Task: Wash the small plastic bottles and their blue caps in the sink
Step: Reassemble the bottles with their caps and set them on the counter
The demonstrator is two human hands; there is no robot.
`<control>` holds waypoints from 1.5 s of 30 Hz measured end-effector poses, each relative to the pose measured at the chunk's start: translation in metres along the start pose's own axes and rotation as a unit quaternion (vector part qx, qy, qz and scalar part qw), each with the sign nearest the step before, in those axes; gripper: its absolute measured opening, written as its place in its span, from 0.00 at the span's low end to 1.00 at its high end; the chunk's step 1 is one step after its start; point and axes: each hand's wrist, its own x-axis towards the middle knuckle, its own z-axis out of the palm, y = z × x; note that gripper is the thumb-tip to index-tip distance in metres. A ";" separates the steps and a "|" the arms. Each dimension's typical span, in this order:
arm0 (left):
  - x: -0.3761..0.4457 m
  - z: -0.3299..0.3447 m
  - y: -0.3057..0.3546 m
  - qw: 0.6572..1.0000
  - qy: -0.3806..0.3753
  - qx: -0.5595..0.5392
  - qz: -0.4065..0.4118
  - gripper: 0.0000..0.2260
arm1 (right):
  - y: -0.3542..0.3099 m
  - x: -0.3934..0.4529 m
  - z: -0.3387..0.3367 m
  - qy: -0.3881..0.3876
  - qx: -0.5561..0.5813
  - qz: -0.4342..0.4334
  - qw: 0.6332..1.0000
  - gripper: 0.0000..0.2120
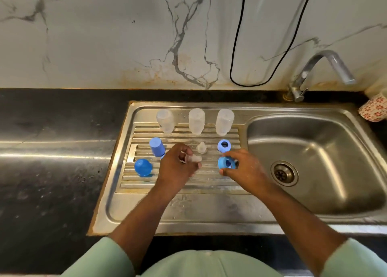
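Observation:
Three clear plastic bottles [196,121] stand upside down in a row at the back of the steel drainboard [180,205]. My left hand [177,168] pinches a small clear teat [193,158] over the ribbed part. My right hand [244,169] grips a blue ring cap [227,163]. Another blue ring cap [224,145] lies just behind it. A clear teat [201,148] stands between the hands. A tall blue cap [157,146] and a round blue cap [143,167] sit to the left.
The sink basin [314,155] with its drain [284,173] lies to the right, under a steel tap [326,67]. A patterned cloth [373,109] sits at the far right edge. A black cable [236,46] hangs on the marble wall. Black counter [52,151] stretches left.

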 end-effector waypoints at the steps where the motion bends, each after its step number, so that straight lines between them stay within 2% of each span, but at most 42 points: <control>1: -0.001 -0.003 0.000 1.000 -0.002 -0.011 0.002 0.13 | -0.004 -0.002 0.001 0.014 0.050 -0.001 0.999 0.18; 5: -0.008 -0.014 0.007 0.998 -0.005 -0.063 0.025 0.15 | -0.031 -0.015 0.002 0.015 0.218 -0.044 0.975 0.23; 8: -0.016 -0.018 0.010 0.995 -0.019 0.023 0.092 0.17 | -0.041 -0.018 0.013 -0.013 0.297 -0.045 0.954 0.23; 11: -0.023 -0.020 0.015 0.974 -0.050 0.137 0.172 0.23 | -0.045 -0.020 0.018 -0.027 0.332 -0.046 0.942 0.22; 13: -0.026 -0.020 0.020 0.962 -0.058 0.188 0.189 0.33 | -0.044 -0.021 0.020 -0.029 0.331 -0.046 0.942 0.22; 16: -0.028 -0.023 0.025 0.970 -0.100 0.134 0.176 0.41 | -0.040 -0.020 0.021 0.000 0.346 -0.028 0.938 0.21; 18: -0.030 -0.027 0.028 0.972 -0.146 0.100 0.154 0.41 | -0.038 -0.021 0.018 0.001 0.365 -0.025 0.931 0.21; 20: -0.033 -0.029 0.031 0.965 -0.163 0.120 0.167 0.37 | -0.035 -0.022 0.016 -0.030 0.379 -0.025 0.925 0.23; 22: -0.036 -0.027 0.033 0.958 -0.139 0.145 0.203 0.34 | -0.035 -0.025 0.014 -0.058 0.373 -0.033 0.925 0.26; 25: -0.039 -0.025 0.032 0.970 -0.043 0.104 0.216 0.26 | -0.037 -0.028 0.013 -0.029 0.289 -0.063 0.955 0.25; 28: -0.039 -0.026 0.031 0.985 0.043 0.054 0.156 0.19 | -0.039 -0.028 0.009 -0.028 0.318 -0.079 0.944 0.24; 31: -0.039 -0.027 0.035 0.998 -0.010 -0.053 -0.007 0.17 | -0.041 -0.029 0.010 -0.086 0.340 -0.101 0.931 0.27; 33: -0.042 -0.029 0.036 0.989 -0.054 -0.127 -0.062 0.15 | -0.044 -0.028 0.012 -0.097 0.312 -0.121 0.937 0.30; 38: -0.047 -0.030 0.030 0.935 -0.121 -0.274 -0.188 0.17 | -0.053 -0.029 0.016 -0.052 0.222 -0.177 0.958 0.27; 41: -0.050 -0.029 0.027 0.900 -0.169 -0.312 -0.251 0.12 | -0.056 -0.028 0.018 0.009 0.173 -0.213 0.962 0.28; 45: -0.051 -0.029 0.029 0.862 -0.153 -0.397 -0.274 0.13 | -0.062 -0.026 0.012 0.049 0.151 -0.220 0.963 0.29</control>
